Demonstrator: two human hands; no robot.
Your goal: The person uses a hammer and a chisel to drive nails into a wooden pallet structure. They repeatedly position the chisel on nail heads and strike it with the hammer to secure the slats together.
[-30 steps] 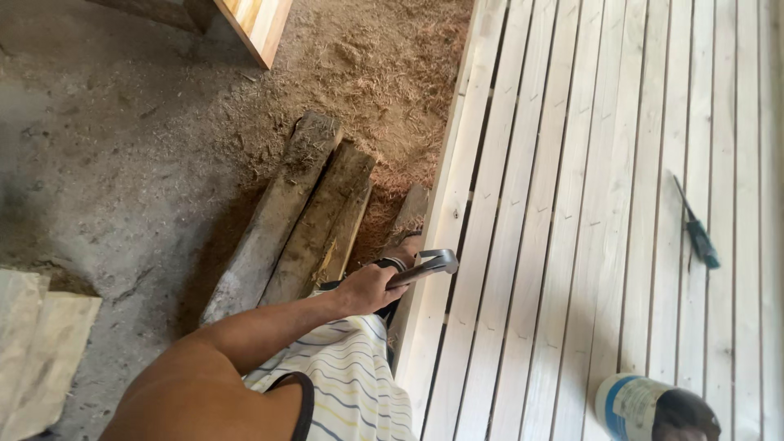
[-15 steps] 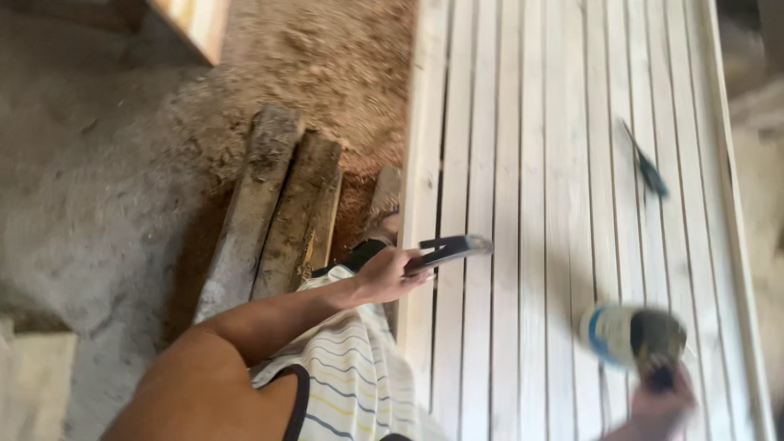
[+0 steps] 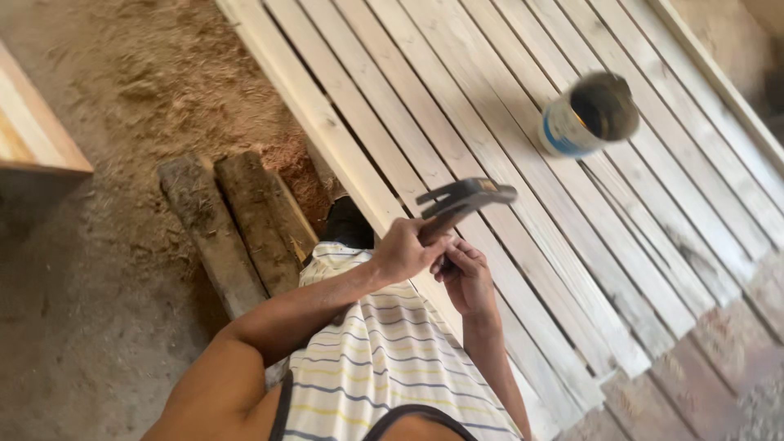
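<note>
Gripping a hammer (image 3: 457,204) in the left hand (image 3: 404,249), fingers wrapped tight round the handle, head raised just above and ahead of the knuckles. Pointing up and to the right with the long axis, dark head and claw blurring over the pale boards. Tucking in just beside and under the handle with the right hand (image 3: 467,278), fingers curled narrow and touching, or nearly touching, the lower part of the grip; hard to tell whether actually clasping it. Hovering both hands over the near edge of the slatted wooden panel (image 3: 523,147), right where the thick outer rail (image 3: 327,122) is meeting the thinner slats. Running the slats diagonally from upper left down to lower right, narrow gaps showing between them. Lying closer to the left hand than the right, the hammer head, with the slats directly beneath it and nothing standing between.

Sitting well apart on the slats, up and to the right, a round tin (image 3: 590,114) with a blue band, open mouth tilted toward the camera. Resting on the dirt floor (image 3: 98,310) to the left, two weathered timbers (image 3: 237,229) side by side. Jutting in at the far left edge, a pale plank (image 3: 33,131). Filling the lower frame, a striped sleeveless shirt (image 3: 384,367).
</note>
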